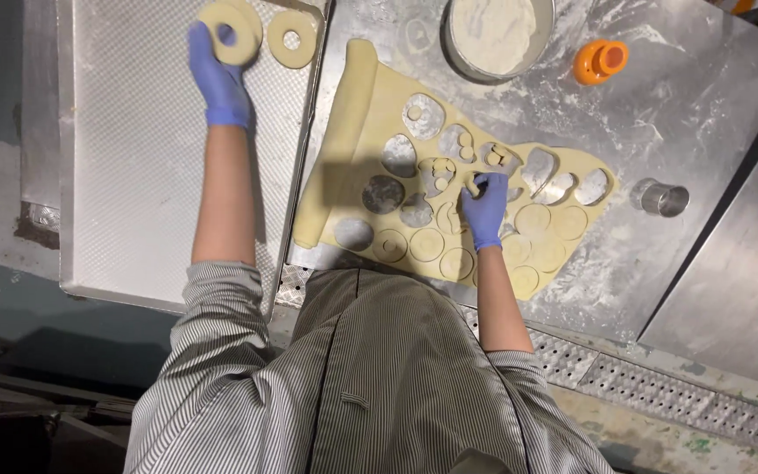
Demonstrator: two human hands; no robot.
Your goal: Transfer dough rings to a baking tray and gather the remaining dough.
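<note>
My left hand [217, 75], in a blue glove, holds a dough ring [232, 31] over the far end of a perforated metal tray [133, 175]. A second dough ring [292, 39] lies on the tray just to its right. My right hand [483, 211], also gloved, pinches a piece of cut dough on a rolled-out dough sheet [357, 149]. The sheet lies on a floured steel table [660, 123] and is full of round cutouts and ring outlines.
A round metal bowl of flour [497, 35] stands beyond the dough. An orange round cutter [601, 61] sits to its right, and a small metal ring cutter [662, 198] lies right of the sheet. I wear a striped coat.
</note>
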